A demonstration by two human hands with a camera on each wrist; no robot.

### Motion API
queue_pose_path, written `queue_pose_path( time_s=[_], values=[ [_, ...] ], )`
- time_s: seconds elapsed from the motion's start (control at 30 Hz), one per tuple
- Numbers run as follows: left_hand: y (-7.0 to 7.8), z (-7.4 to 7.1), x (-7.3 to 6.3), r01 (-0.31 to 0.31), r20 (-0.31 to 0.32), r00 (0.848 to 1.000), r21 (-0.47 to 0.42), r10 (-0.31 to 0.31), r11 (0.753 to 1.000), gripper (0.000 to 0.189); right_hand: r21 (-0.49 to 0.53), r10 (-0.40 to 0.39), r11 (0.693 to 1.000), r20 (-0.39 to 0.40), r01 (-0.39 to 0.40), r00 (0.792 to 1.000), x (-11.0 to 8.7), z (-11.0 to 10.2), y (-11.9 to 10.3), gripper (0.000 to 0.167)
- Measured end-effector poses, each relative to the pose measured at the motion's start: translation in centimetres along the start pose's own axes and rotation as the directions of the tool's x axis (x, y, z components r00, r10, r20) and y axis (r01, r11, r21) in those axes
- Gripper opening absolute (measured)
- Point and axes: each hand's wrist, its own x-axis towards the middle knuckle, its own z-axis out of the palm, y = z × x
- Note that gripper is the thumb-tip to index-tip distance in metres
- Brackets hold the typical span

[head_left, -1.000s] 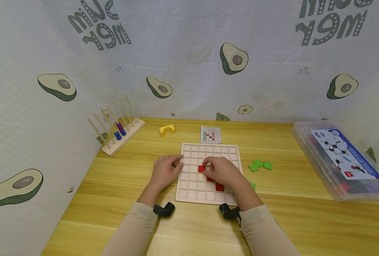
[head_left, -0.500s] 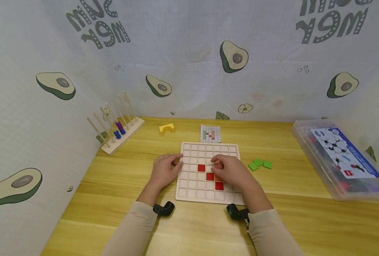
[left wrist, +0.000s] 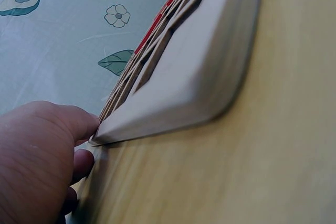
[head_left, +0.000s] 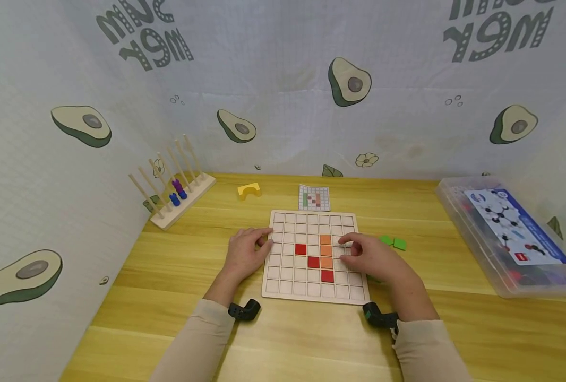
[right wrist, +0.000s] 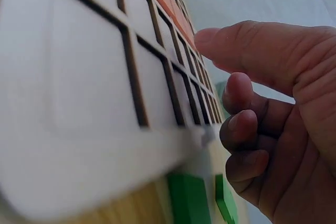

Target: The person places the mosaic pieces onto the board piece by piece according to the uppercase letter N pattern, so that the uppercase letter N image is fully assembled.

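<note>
- I see the right hand (head_left: 376,260) has shifted right over the last second, off the middle of the gridded board (head_left: 286,287); its fingertips now sit over the cells near the right edge, and I cannot tell whether they touch the wood.
- That move bares three orange tiles (head_left: 326,250) stacked in one column, directly above the lowest of the red tiles (head_left: 300,249), which step diagonally down toward the right.
- Right thumb and forefinger stand apart with nothing I can see between them; from my wrist feed the other fingers are loosely curled. I take it the last orange piece has been let go.
- The left hand (head_left: 246,253) hasn't moved — its fingertips touch the board's left edge, thumb and forefinger a little apart, no tile in them. I'd call that steadying.
- The green tiles (head_left: 400,244) lie on the table (head_left: 283,339) just right of the board, some partly behind the right hand; I count no green on the grid.
- The pattern card (head_left: 314,207) lies beyond the board's far edge and shows a green column on its left — so, in my judgement, red and orange are largely laid, and green is the part left.
</note>
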Motion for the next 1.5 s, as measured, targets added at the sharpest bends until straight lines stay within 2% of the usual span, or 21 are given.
queue_pose_path(
  time_s=[0.13, 0.33, 0.53, 0.8, 1.5],
  values=[
    [0.0, 0.0, 0.0, -0.003, -0.001, 1.0, 0.003, 0.003, 1.0, 0.031, 0.021, 0.012, 1.0, -0.006, -0.012, 1.0, -0.5, -1.1, 1.3, 0.04],
    [0.0, 0.0, 0.0, -0.01, -0.003, 1.0, -0.004, 0.01, 1.0, 0.031, -0.026, 0.041, 0.999, -0.049, -0.042, 0.998, -1.1, -2.3, 2.8, 0.042],
    [0.0, 0.0, 0.0, -0.01, 0.002, 1.0, 0.003, 0.01, 1.0, 0.031, -0.026, 0.05, 0.998, -0.082, -0.052, 0.995, -1.5, -2.9, 3.8, 0.042],
    [0.1, -0.1, -0.1, -0.018, -0.008, 1.0, -0.003, 0.018, 1.0, 0.03, -0.057, 0.058, 0.996, -0.087, -0.063, 0.995, -1.6, -3.3, 5.1, 0.045],
    [-0.1, 0.1, 0.0, -0.011, -0.005, 1.0, 0.007, 0.011, 1.0, 0.031, -0.048, 0.122, 0.991, -0.07, -0.126, 0.99, -1.7, -3.7, 5.7, 0.046]
  ],
)
